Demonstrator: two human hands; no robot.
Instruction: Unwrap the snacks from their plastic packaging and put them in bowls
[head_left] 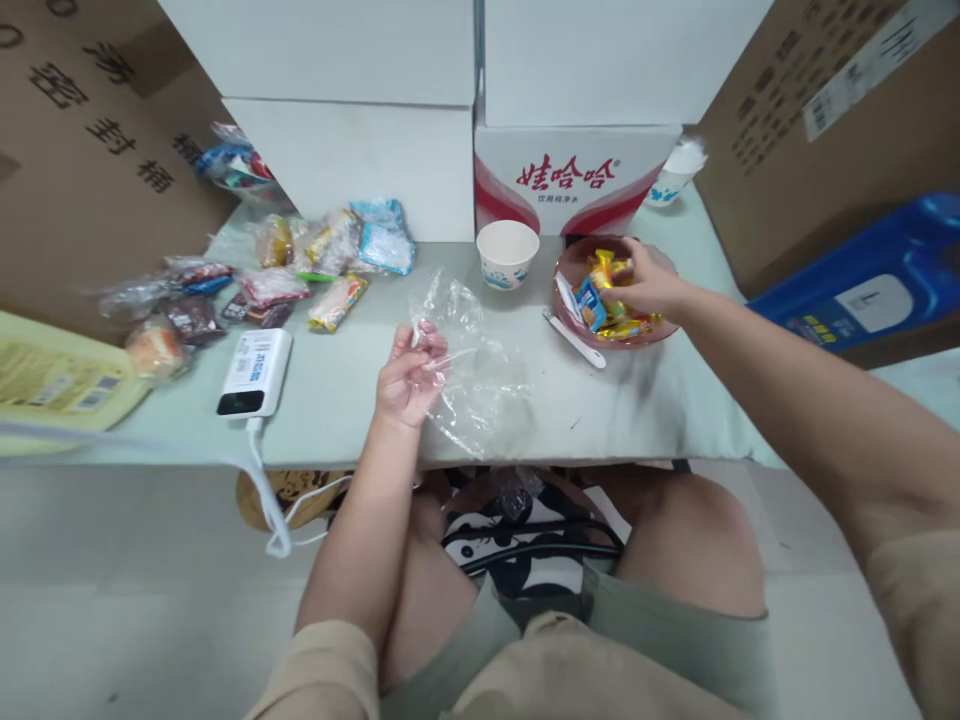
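Pinching limp clear bag (480, 392) over bench (337, 410) with left hand (412, 375); touching wrapped snacks (592, 303) in bowl (573, 262) with right hand (646, 285), can't tell if gripping. Probably light, slippery, crushable: take by wrapper ends.

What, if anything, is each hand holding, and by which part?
The left hand holds a clear plastic bag by its left edge. The right hand is at the snacks in the bowl; whether it grips one cannot be told.

- Bowl (580, 262), back from the tabletop's (337, 395) front edge: translucent reddish-brown
- Its snack packets (592, 302): mostly yellow, one blue
- Cup (508, 258), farther from that edge: white, blue-patterned
- Power bank (257, 368), near that edge: white, black-ended
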